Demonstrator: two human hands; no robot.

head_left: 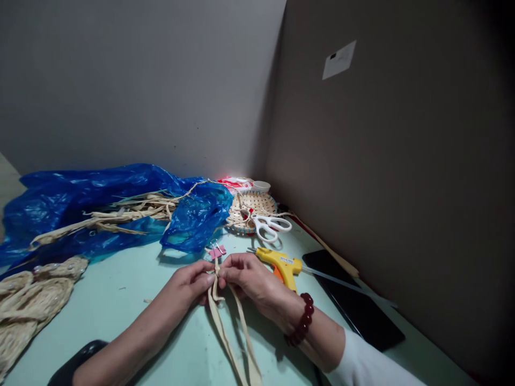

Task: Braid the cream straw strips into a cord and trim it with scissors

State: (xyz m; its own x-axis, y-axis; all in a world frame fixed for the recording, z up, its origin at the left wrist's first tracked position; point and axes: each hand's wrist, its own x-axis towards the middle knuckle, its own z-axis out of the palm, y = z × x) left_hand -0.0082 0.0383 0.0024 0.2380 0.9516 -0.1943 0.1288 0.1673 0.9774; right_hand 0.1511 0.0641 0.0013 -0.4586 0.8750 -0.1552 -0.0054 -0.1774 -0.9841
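Note:
Pale dried plant-fibre strips (pixel 219 321) run from a pink binder clip (pixel 218 252) down toward the table's near edge. Just below the clip, my left hand (pixel 195 281) pinches them between thumb and fingers. Close against it, my right hand (pixel 249 279) grips the same strips, with a dark red bead bracelet at the wrist. The fingertips almost meet over the upper part, which looks twisted or braided. The lower ends hang loose and separate. Some fingers are hidden behind the hands.
A yellow glue gun (pixel 285 265) lies right of my hands, beside a black tablet-like slab (pixel 362 305). White scissors (pixel 269 225) rest on a woven basket (pixel 257 203). A blue plastic bag (pixel 120 182) holds more fibre strips. Woven slipper-shaped pieces (pixel 36 295) lie left.

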